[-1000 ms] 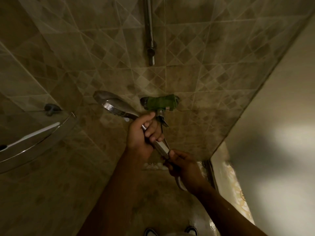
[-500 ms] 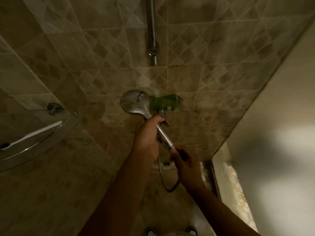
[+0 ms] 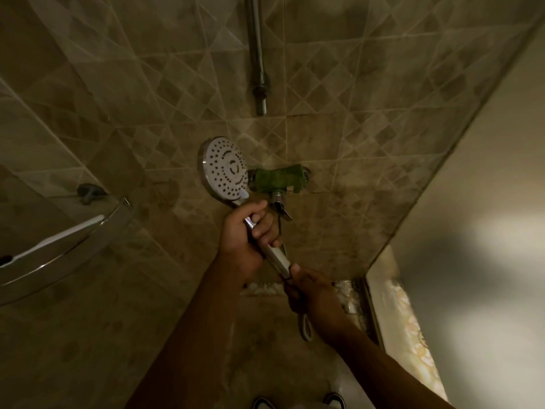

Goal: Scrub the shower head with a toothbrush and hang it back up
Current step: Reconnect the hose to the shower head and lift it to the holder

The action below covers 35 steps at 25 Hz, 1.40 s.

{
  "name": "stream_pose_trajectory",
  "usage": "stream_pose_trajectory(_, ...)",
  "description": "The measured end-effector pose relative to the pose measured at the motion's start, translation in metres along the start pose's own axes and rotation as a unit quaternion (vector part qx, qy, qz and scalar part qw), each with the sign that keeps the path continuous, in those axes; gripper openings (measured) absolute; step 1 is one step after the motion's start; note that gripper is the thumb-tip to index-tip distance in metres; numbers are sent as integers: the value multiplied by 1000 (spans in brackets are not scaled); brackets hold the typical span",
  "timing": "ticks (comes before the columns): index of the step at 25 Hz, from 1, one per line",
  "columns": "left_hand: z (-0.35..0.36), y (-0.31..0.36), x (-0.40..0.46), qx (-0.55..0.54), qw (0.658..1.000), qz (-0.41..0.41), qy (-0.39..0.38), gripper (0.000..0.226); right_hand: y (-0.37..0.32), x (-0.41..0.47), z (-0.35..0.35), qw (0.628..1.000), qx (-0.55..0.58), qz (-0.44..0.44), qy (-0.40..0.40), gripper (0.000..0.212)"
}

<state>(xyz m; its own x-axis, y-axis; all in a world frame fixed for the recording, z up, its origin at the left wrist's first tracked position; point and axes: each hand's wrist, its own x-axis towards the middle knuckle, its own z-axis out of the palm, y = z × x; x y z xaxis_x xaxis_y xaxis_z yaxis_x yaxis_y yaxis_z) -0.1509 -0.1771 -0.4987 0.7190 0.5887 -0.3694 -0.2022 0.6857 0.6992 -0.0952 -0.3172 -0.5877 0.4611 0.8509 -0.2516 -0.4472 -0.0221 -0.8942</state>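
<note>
The chrome shower head (image 3: 225, 169) is held up before the tiled wall, its round nozzle face with several dark holes turned towards me. My left hand (image 3: 247, 234) grips its chrome handle in the middle. My right hand (image 3: 309, 293) holds the shower hose (image 3: 305, 326) just below the handle's lower end, and a loop of hose hangs under that hand. A white toothbrush (image 3: 65, 233) lies on the glass corner shelf (image 3: 59, 264) at the left, away from both hands.
A mixer valve wrapped in green cloth (image 3: 277, 178) sticks out of the wall just right of the shower head, with a lever under it. A vertical chrome pipe (image 3: 257, 54) runs down the wall above. A plain wall stands close on the right. My sandals (image 3: 298, 401) show at the bottom.
The shower head has swung to the right towards the green valve and rotated, so its nozzle face now points at me instead of its side. Both hands kept their hold.
</note>
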Motion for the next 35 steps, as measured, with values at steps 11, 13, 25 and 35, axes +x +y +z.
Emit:
stream_pose_trajectory(11, 16, -11, 2, 41, 983, -54, 168, 11, 10, 7, -16, 923, -317, -131, 173, 32)
stream_pose_trajectory(13, 15, -13, 6, 52, 978, -62, 192, 11, 16, 7, -17, 912, -343, -139, 178, 27)
stream_pose_trajectory(25, -8, -17, 24, -46, 981, -22, 186, 38, 17, 4, -6, 930, -331, -144, 69, 21)
stream_pose_trajectory(35, -9, -9, 22, 14, 995, -24, 99, 43, 12, 8, -4, 979, -192, -65, -4, 29)
